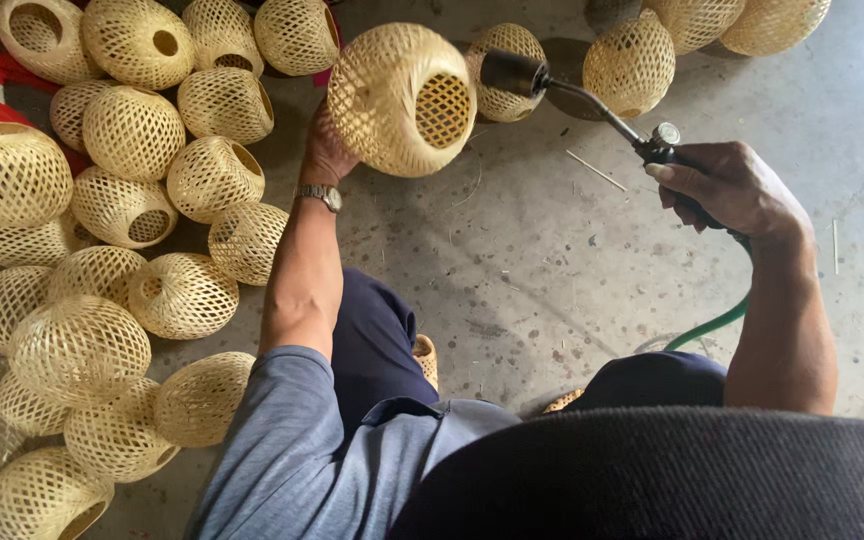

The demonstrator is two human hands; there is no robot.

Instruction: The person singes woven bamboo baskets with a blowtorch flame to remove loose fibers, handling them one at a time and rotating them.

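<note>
The left hand (327,150) is closed on the far side of 1 woven bamboo shade (402,98), holding it up off the concrete floor (552,260) with its open end turned toward the person's right; the fingers themselves are hidden behind the weave. The right hand (732,188) is wrapped shut around the handle of a gas torch (592,105), with the valve knob just ahead of the knuckles, the green hose (714,322) trailing back under the wrist, and the dark nozzle (514,72) sitting just beside the shade's rim, apart from it. To do this pass well, it seems wise to keep the nozzle off the weave and moving, never dwelling on 1 spot, since thin strips would likely scorch quickly. The holding hand should stay on the side away from the nozzle and turn the shade by the wrist, so each face comes round evenly. Finished or waiting shades (132,130) are heaped beyond the left forearm, well clear of the nozzle; the flame should stay pointed away from them.
</note>
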